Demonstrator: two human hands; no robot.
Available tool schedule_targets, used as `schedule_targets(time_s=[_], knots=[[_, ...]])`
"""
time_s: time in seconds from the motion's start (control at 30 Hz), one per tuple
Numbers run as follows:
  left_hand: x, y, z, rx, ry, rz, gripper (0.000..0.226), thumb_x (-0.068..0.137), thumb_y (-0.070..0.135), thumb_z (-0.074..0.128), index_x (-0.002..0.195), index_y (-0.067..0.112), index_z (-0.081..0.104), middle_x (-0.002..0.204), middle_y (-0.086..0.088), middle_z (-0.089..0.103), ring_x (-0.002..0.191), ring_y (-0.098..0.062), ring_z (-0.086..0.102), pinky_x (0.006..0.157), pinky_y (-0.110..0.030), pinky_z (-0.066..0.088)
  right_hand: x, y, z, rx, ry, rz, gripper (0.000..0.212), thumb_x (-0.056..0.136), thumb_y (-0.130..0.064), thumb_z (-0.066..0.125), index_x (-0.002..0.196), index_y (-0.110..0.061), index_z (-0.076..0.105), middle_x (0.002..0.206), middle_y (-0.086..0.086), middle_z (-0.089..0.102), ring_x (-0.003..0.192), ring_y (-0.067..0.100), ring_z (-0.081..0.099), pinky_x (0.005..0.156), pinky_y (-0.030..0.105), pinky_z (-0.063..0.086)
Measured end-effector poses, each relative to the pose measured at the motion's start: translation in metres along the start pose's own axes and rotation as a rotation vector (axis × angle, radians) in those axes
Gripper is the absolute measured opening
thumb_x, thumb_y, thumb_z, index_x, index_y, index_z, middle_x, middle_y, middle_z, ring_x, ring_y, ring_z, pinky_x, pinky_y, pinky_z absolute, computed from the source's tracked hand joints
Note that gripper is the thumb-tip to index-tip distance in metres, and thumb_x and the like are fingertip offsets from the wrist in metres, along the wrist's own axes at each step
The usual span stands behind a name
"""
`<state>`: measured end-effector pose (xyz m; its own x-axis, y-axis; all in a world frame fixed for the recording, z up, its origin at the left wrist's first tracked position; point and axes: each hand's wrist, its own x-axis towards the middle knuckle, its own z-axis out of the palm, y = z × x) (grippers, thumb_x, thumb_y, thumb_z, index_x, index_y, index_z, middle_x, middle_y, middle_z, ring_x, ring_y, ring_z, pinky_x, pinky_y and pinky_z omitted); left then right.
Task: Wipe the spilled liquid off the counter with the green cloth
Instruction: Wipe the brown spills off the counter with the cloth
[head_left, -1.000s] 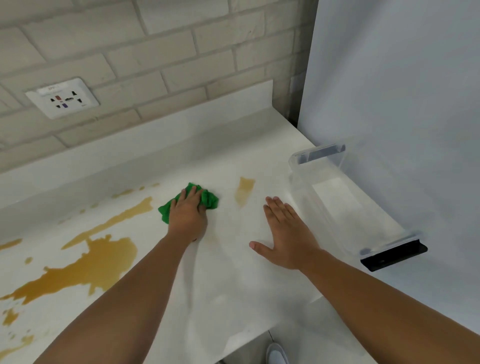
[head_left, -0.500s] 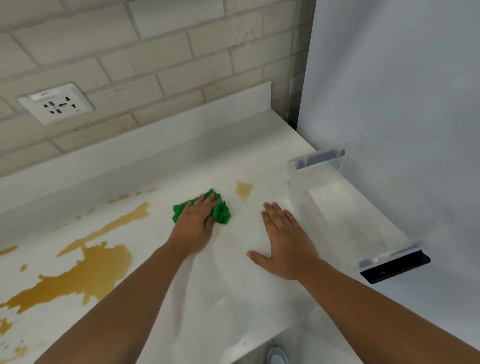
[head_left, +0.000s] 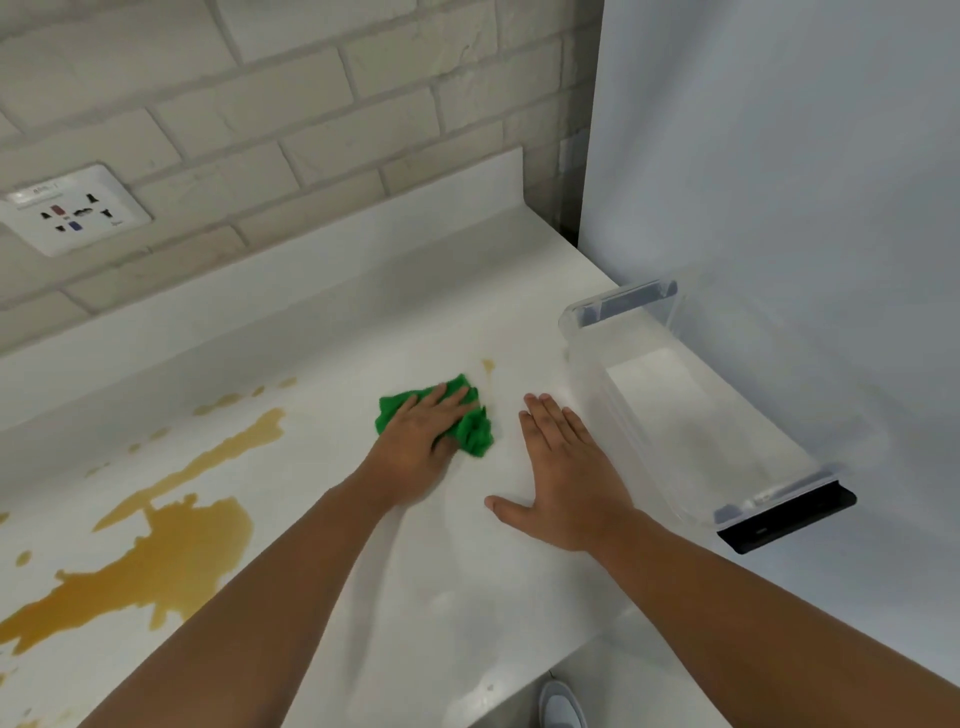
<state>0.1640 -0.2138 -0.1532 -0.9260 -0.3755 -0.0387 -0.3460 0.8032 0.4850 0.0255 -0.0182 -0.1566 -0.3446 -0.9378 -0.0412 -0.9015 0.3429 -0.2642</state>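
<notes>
Pressing flat on the green cloth (head_left: 470, 434), left hand (head_left: 421, 441), fingers straight over crumpled fabric; right hand (head_left: 566, 478) spread palm-down on counter (head_left: 363, 332) just beside it. Small amber spot (head_left: 487, 365) just beyond cloth. Large amber spill (head_left: 156, 561) well to the left. Clear plastic tub (head_left: 691, 431) right of hands

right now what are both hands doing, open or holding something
Left hand: open, pressing the green cloth onto the counter.
Right hand: open, flat on the counter, holding nothing.
</notes>
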Motion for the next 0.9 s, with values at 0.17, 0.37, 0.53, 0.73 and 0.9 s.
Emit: schedule_targets(time_s=[0.17,0.37,0.53,0.73,0.9], knots=[[-0.033,-0.047,-0.022,0.100,0.102,-0.218,0.057,0.093,0.039,0.039,0.148,0.024,0.042,0.158,0.006,0.030,0.149,-0.019,0.019,0.122,-0.039,0.012,0.001,0.000,0.000,0.017,0.011,-0.004,0.112,0.079,-0.083,0.032,0.157,-0.006,0.006,0.166,0.007,-0.008,0.151,0.017,-0.015,0.124,0.039,0.003],[0.061,-0.038,-0.027,0.132,0.177,-0.445,0.052,0.102,0.025,0.037,0.153,0.019,0.029,0.163,-0.002,0.018,0.151,-0.026,0.009,0.121,-0.044,0.007,0.004,0.000,0.002,0.025,0.029,0.009,0.114,0.078,-0.083,0.036,0.156,-0.005,0.009,0.166,0.007,-0.003,0.152,0.017,-0.011,0.124,0.039,0.005],[0.089,0.002,-0.004,0.147,0.070,-0.229,0.052,0.103,0.025,0.037,0.154,0.022,0.026,0.163,0.002,0.017,0.152,-0.023,0.007,0.122,-0.042,0.004,0.003,-0.001,0.000,0.012,0.017,0.012,0.115,0.078,-0.084,0.034,0.156,-0.002,0.009,0.166,0.009,-0.004,0.152,0.019,-0.010,0.124,0.039,0.004],[0.019,0.002,0.005,0.045,-0.058,0.077,0.052,0.097,0.031,0.041,0.149,0.033,0.037,0.159,0.013,0.023,0.149,-0.010,0.010,0.121,-0.036,0.004,0.001,-0.001,0.003,-0.022,0.010,0.017,0.114,0.080,-0.083,0.032,0.156,-0.002,0.007,0.166,0.012,-0.003,0.152,0.022,-0.008,0.124,0.040,0.006],[0.000,-0.042,-0.016,0.109,0.091,-0.113,0.059,0.093,0.042,0.032,0.148,0.023,0.041,0.157,0.006,0.030,0.149,-0.020,0.022,0.121,-0.044,0.016,0.002,-0.002,0.001,-0.027,0.003,0.018,0.114,0.081,-0.083,0.031,0.156,-0.002,0.003,0.166,0.010,-0.007,0.152,0.020,-0.013,0.124,0.038,0.001]])
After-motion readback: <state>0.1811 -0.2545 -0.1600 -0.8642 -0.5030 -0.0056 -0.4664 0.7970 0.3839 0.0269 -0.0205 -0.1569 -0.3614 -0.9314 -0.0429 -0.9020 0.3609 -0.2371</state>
